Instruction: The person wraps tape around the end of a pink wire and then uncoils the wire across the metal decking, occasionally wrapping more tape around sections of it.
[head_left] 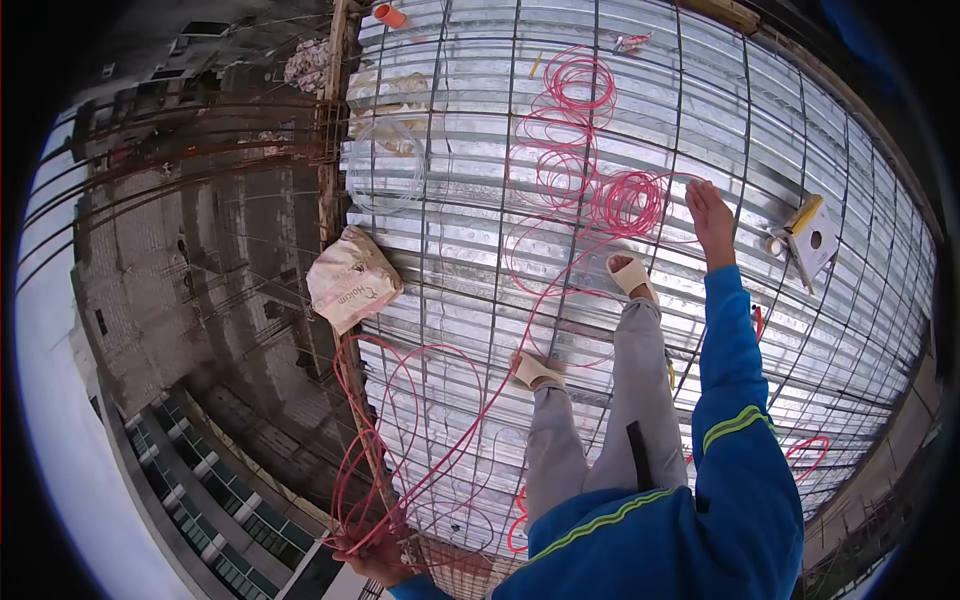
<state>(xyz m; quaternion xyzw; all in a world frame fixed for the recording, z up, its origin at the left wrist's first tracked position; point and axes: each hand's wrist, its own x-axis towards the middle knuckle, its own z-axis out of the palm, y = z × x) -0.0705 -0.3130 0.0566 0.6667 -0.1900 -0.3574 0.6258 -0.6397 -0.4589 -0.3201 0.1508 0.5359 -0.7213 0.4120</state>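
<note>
At the lower left, my left hand [368,556] is closed round strands of thin red wire [500,385], with wide loops fanning out above it. My right hand [709,215] reaches forward on a stretched arm, its fingers extended. Beside its fingertips lies a dense coil of the same red wire [628,204], and one strand runs up to the fingers. Whether they touch that strand is hard to see. More loose red loops [580,85] spread farther ahead on the rebar grid. Between the hands, my sandalled feet stand on the deck.
Ribbed metal decking [470,240] lies under a rebar mesh. A cement bag [352,280] sits at the left edge, beyond which is a drop. Near that edge are a clear tubing coil [385,165] and an orange pipe piece [390,15]. A white box [812,240] stands at right.
</note>
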